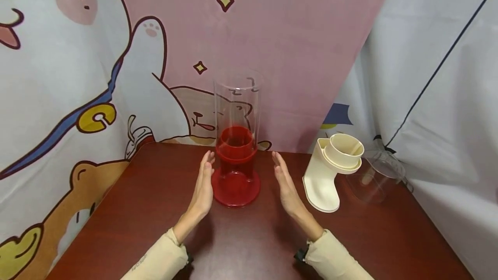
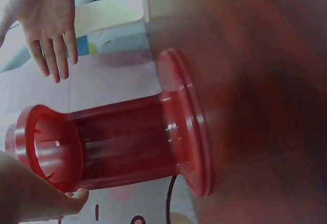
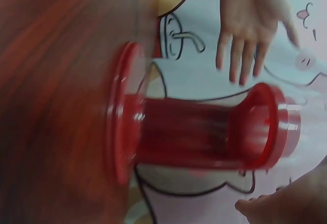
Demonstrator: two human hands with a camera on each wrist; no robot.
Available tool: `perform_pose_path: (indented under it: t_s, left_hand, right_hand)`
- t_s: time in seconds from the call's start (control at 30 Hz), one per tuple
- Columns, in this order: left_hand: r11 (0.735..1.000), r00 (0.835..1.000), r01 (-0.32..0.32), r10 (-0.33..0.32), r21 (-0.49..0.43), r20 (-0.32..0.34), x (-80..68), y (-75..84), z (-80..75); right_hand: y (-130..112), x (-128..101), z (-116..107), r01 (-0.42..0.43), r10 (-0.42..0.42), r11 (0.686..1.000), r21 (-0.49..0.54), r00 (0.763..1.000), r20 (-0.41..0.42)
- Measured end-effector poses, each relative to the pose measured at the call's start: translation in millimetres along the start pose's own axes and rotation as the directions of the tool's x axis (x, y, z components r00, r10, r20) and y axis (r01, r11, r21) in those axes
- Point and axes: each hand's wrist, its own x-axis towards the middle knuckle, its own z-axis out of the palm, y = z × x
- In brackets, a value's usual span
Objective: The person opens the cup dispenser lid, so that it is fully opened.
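The left hand (image 1: pixel 203 185) and the right hand (image 1: pixel 285 184) stand on edge above the dark wooden desk (image 1: pixel 155 211), palms turned toward each other, fingers straight and together, so each grip is wide and holds nothing. Between the two palms stands the red stand (image 1: pixel 235 172), upright on its round flared foot, with a tall clear tube (image 1: pixel 237 98) rising from its upper collar. The left palm is just beside the red foot, perhaps brushing its rim, though contact cannot be told; the right palm stays a little apart from it. In the left wrist view the red stand (image 2: pixel 122 144) fills the middle, with the right hand (image 2: pixel 48 14) spread open beyond it; in the right wrist view the stand (image 3: pixel 199 137) shows blurred, with the left hand (image 3: pixel 253 19) open on its far side. Outward of the right hand a cream plastic holder (image 1: pixel 330 172) sits on the desk, and past it lies a clear glass jug (image 1: pixel 375 176), near the desk's edge. A cartoon-printed cloth (image 1: pixel 97 77) hangs beyond the fingertips.
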Motion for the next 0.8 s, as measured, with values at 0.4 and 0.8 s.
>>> perform_pose_path:
  t_s: [0.4, 0.8]
  left_hand:
    - [0.996, 0.998, -0.022, 0.026, 0.085, -0.05, 9.4, 8.4, 27.8]
    - [0.994, 0.997, 0.003, 0.005, 0.106, -0.08, -33.6, 34.3, 57.6]
  right_hand:
    - [4.6, 18.9, 40.1, -0.05, 0.05, 0.998, -0.025, 0.999, -0.01]
    - [20.7, 43.8, 37.3, -0.032, 0.032, 0.999, -0.008, 0.997, -0.065]
